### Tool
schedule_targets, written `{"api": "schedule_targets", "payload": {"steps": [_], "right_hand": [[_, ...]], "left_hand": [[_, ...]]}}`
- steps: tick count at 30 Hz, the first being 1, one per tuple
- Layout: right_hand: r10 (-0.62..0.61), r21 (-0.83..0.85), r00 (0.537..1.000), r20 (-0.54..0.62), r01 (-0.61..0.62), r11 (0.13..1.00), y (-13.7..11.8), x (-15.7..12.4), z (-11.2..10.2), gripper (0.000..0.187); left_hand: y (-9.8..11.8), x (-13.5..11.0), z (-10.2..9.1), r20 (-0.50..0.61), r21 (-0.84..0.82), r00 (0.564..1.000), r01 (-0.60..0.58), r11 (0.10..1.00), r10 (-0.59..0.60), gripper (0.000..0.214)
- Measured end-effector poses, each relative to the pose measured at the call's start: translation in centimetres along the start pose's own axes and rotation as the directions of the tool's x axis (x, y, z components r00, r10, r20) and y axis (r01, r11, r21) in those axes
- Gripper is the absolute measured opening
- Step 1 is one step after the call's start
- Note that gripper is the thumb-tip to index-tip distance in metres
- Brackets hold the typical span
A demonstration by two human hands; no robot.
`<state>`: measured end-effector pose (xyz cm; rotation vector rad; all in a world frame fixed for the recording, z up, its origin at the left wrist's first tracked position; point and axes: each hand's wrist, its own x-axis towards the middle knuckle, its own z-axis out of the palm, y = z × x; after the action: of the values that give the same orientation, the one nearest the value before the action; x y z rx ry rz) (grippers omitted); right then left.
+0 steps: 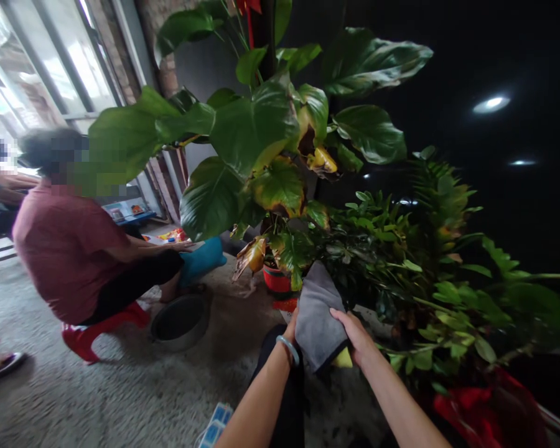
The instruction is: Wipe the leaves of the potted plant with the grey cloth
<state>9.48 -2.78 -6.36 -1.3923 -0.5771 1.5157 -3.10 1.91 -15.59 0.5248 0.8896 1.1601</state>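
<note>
A grey cloth (318, 320) with a dark edge is held up between my two hands in front of the potted plants. My right hand (354, 333) grips its right side, the thumb lying on top. On the left side, my left hand (291, 323) is mostly behind the cloth, closed around its edge. A pale bangle (289, 350) circles my left wrist. Something yellow (343, 358) shows below the cloth by my right hand. Just beyond stands a large-leaved plant (256, 124) in a red pot (277, 279), some of its lower leaves brown and yellow.
To the left, a person in a red shirt (70, 242) sits on a red stool (88, 339) beside a dark basin (180, 322). Bushy green plants (392, 249) crowd the right side before a dark glossy wall (494, 62). A blue-and-white item (216, 423) lies near my left forearm.
</note>
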Motion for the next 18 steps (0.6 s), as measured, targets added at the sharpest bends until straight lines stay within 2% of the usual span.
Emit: {"api": "schedule_targets", "payload": {"steps": [2, 4, 8, 10, 13, 15, 18], "right_hand": [[-0.044, -0.027, 0.999, -0.004, 0.044, 0.999, -0.1, -0.2, 0.0, 0.022], [-0.087, -0.05, 0.996, -0.025, 0.086, 0.995, -0.3, -0.4, 0.0, 0.022], [-0.154, -0.06, 0.986, -0.061, 0.151, 0.987, -0.5, -1.1, 0.0, 0.021], [-0.212, -0.074, 0.975, -0.073, 0.207, 0.976, -0.6, -1.4, 0.1, 0.023], [-0.377, -0.159, 0.926, -0.029, 0.368, 0.916, -0.6, -1.9, 0.5, 0.029], [-0.493, -0.219, 0.868, 0.064, 0.494, 0.841, -0.7, -2.1, 0.8, 0.034], [-0.558, -0.241, 0.798, 0.229, 0.601, 0.762, -0.7, -2.3, 1.2, 0.037]], "left_hand": [[0.8, -0.5, 0.4, -0.105, 0.022, 0.99, -0.096, 0.995, 0.097, 0.023], [1.9, -1.2, 0.7, -0.161, 0.064, 0.969, -0.182, 0.981, 0.19, 0.022], [3.6, -3.1, 1.0, -0.261, 0.059, 0.935, -0.231, 0.971, 0.238, 0.039], [4.1, -4.4, 1.3, -0.219, 0.08, 0.936, -0.265, 0.961, 0.276, 0.043], [4.4, -6.1, 1.9, -0.058, 0.141, 0.965, -0.246, 0.959, 0.256, 0.046], [4.4, -7.0, 2.3, -0.005, 0.084, 0.981, -0.191, 0.978, 0.192, 0.054], [4.7, -7.8, 2.5, 0.066, -0.073, 0.986, -0.146, 0.987, 0.151, 0.062]]}}
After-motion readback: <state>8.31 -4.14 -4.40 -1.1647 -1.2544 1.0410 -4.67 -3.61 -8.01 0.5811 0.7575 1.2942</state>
